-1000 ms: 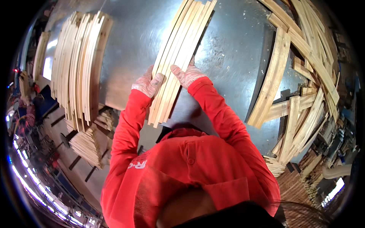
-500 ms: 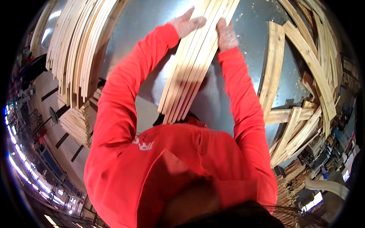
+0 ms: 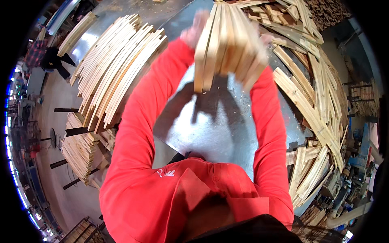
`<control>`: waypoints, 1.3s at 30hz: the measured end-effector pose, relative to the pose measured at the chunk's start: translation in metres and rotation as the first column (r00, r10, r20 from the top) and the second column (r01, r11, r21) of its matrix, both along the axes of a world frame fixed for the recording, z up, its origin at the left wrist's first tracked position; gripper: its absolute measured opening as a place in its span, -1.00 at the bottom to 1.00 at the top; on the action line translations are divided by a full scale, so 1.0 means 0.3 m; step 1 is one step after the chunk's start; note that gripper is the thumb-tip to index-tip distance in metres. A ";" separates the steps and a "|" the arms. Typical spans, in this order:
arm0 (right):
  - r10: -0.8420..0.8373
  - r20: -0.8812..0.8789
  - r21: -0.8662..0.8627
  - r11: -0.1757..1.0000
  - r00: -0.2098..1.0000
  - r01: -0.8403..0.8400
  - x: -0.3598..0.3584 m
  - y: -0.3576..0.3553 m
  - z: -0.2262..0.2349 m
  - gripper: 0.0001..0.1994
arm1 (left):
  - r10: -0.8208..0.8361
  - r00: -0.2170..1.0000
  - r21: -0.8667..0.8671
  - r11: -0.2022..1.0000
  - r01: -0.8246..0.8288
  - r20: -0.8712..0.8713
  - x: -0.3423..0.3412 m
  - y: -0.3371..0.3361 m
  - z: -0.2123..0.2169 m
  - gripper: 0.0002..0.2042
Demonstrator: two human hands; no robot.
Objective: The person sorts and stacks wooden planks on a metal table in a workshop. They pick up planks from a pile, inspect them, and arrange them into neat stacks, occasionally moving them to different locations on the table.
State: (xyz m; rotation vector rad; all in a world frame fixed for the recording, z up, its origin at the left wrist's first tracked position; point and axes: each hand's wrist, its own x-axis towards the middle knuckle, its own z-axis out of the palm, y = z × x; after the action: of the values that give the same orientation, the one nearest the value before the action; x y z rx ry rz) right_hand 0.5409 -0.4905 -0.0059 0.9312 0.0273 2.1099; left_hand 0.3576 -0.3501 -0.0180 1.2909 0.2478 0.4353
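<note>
Though blurred, left hand [image 3: 194, 31] and right hand [image 3: 265, 39], two grips on one bundle of wooden strips [image 3: 227, 40].

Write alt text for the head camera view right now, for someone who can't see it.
A left hand and right hand, both blurred, extending from red sleeves, hold a bundle of pale wooden strips with its near ends raised above a shiny metal table. A row of strips lies on the left, a jumbled pile of boards on the right.
</note>
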 end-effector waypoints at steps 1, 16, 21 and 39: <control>-0.325 0.433 -0.092 0.912 0.841 0.399 -0.161 -0.026 -0.027 -0.41 | 0.036 0.999 -0.077 0.996 -0.038 -0.036 -0.069 -0.004 -0.109 -0.50; -0.034 0.829 0.445 0.646 -0.558 0.620 -1.097 0.072 -0.713 -0.40 | 0.548 0.445 0.625 0.780 0.035 -0.709 -0.942 -0.032 -0.223 -0.29; -0.221 0.605 0.356 0.934 -0.765 0.012 -1.033 0.169 -0.339 -0.29 | 0.870 0.376 0.794 0.028 0.607 -0.318 -0.959 -0.058 -0.211 -0.02; 0.500 0.213 0.430 0.724 -0.840 0.540 -0.098 -1.015 -0.337 -0.22 | -0.362 0.817 -0.361 0.910 0.205 -0.448 -0.211 -1.130 -0.632 -0.47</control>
State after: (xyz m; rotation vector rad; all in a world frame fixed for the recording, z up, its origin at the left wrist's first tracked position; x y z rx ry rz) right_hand 0.5116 -0.7951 -0.1068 -2.2741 -0.6046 0.7160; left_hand 0.2941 -0.6891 -0.2074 1.0986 0.5332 -0.2132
